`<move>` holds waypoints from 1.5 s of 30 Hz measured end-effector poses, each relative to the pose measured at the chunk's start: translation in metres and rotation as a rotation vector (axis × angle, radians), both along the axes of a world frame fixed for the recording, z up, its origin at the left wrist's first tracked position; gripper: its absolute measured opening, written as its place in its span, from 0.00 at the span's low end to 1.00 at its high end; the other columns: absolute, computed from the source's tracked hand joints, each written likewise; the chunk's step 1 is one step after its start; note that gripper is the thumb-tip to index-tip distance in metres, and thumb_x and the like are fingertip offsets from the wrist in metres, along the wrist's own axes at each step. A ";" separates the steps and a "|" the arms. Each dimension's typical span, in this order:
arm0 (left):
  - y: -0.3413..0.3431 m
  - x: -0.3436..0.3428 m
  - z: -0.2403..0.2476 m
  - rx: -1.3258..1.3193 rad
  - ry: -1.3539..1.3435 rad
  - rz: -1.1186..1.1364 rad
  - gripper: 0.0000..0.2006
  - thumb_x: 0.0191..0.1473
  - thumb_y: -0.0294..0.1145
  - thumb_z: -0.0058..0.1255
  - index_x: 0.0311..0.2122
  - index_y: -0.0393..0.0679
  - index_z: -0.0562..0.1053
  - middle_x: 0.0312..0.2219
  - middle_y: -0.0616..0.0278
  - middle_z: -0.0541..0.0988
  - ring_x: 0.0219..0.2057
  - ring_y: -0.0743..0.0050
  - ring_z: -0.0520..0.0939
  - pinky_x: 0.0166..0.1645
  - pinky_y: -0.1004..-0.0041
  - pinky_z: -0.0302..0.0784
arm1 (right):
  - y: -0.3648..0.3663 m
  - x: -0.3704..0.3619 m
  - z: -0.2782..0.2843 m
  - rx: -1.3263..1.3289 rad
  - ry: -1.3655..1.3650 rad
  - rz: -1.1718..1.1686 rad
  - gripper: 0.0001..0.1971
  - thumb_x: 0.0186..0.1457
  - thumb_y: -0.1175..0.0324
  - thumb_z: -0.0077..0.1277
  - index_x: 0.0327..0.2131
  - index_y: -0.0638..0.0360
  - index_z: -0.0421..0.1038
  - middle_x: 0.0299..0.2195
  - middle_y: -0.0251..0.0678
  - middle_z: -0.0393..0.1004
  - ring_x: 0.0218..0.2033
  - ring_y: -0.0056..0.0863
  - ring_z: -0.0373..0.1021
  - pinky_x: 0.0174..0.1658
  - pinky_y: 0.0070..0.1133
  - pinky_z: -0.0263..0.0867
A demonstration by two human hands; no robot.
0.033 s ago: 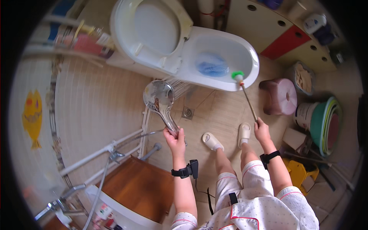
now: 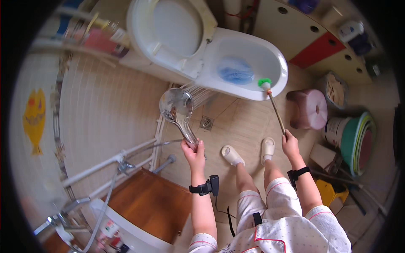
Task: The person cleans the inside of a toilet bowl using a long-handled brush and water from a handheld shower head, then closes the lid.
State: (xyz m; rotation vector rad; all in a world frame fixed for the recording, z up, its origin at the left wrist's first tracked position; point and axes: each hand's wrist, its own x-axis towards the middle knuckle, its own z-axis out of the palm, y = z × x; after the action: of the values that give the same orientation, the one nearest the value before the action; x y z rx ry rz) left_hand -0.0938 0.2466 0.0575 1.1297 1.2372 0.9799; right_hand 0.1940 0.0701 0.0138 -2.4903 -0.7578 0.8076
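- Brush (image 2: 276,112) hardly changes place: its green bristles (image 2: 264,82) remain at the inner front wall of the toilet (image 2: 284,76), clear of the blue water (image 2: 235,71) lying deeper in the bowl.
- The right hand (image 2: 290,144) is wrapped around the far end of the handle, just as an instant earlier; the handle slants up and away from it, crossing over the rim.
- The left hand (image 2: 194,152) likewise keeps its grasp on the shower head (image 2: 176,104), which is held up beside the toilet, well apart from the brush.
- Fine streams (image 2: 201,92) run from the shower head toward the outer side of the toilet (exactly where they land is hard to tell), so the water is on in both pictures.
- What does differ is small: toilet, brush and pink stool (image 2: 306,109) all sit slightly farther right in the view, which suggests a slight turn of the head more than any stroke of the brush.
- The toilet lid (image 2: 177,25) stays raised, and the slippers (image 2: 232,155) keep their spot on the floor, below the drain (image 2: 206,122) in the view.
- For the work in hand, this reads as the same step, with neither tool let go and no new one taken up.
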 end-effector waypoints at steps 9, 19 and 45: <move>-0.076 0.001 -0.042 -0.068 -0.123 0.285 0.16 0.45 0.20 0.44 0.39 0.40 0.54 0.29 0.64 0.65 0.24 0.83 0.69 0.28 0.82 0.69 | -0.011 0.024 -0.023 0.055 -0.014 0.245 0.15 0.48 0.70 0.43 0.41 0.66 0.62 0.28 0.54 0.68 0.32 0.44 0.67 0.34 0.25 0.62; -0.137 0.014 -0.066 -0.101 -0.313 0.309 0.16 0.43 0.19 0.47 0.36 0.42 0.56 0.27 0.69 0.66 0.21 0.89 0.64 0.27 0.87 0.63 | -0.022 0.030 -0.035 -0.023 -0.088 0.280 0.16 0.49 0.68 0.42 0.42 0.66 0.62 0.26 0.46 0.70 0.28 0.30 0.68 0.33 0.21 0.62; -0.214 -0.001 -0.102 -0.369 -0.611 0.253 0.17 0.40 0.19 0.48 0.37 0.43 0.60 0.23 0.73 0.66 0.24 0.90 0.64 0.31 0.86 0.62 | -0.015 0.010 -0.029 -0.033 -0.064 0.302 0.07 0.50 0.69 0.41 0.31 0.62 0.65 0.13 0.31 0.59 0.13 0.14 0.54 0.17 0.18 0.52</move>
State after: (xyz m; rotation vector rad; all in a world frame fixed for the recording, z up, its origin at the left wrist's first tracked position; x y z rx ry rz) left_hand -0.0947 0.0327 -0.0448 0.3438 1.0059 1.1189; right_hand 0.2044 0.0547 -0.0157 -2.4742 -1.1719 0.8492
